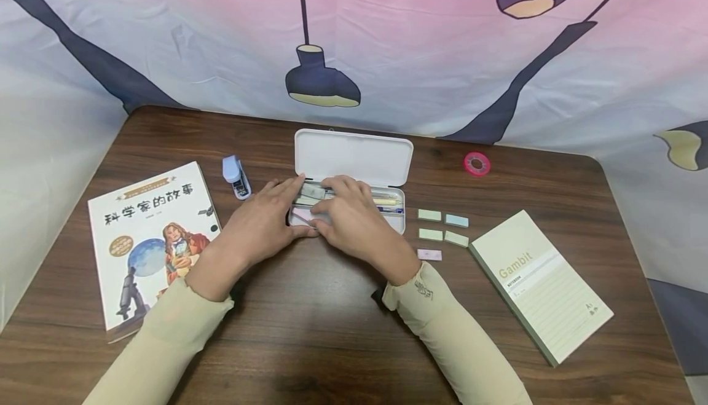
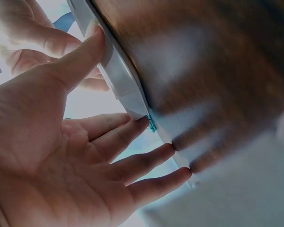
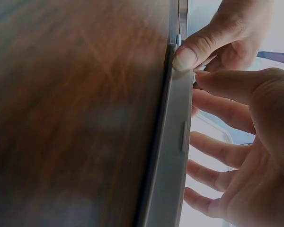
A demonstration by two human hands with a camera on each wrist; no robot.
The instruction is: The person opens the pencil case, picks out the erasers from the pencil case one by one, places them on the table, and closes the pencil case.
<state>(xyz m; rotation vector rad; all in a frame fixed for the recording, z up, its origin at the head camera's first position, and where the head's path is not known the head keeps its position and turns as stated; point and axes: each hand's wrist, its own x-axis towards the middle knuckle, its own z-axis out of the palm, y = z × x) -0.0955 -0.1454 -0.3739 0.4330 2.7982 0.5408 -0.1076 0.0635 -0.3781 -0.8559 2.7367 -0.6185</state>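
A white pencil case stands on the table with its lid raised at the back. My left hand holds its left end, the thumb against the front wall and the straight fingers along the side. Over the case's left half, my right hand reaches in with spread fingers; their tips are partly hidden behind the wall in the right wrist view. A greyish flat thing lies in the case between the hands. Pens lie in its right part.
Several small pastel blocks lie right of the case. Further right are a Gambit notebook and a pink ring-shaped roll. A blue stapler and an illustrated book lie on the left. A printed cloth hangs behind the table.
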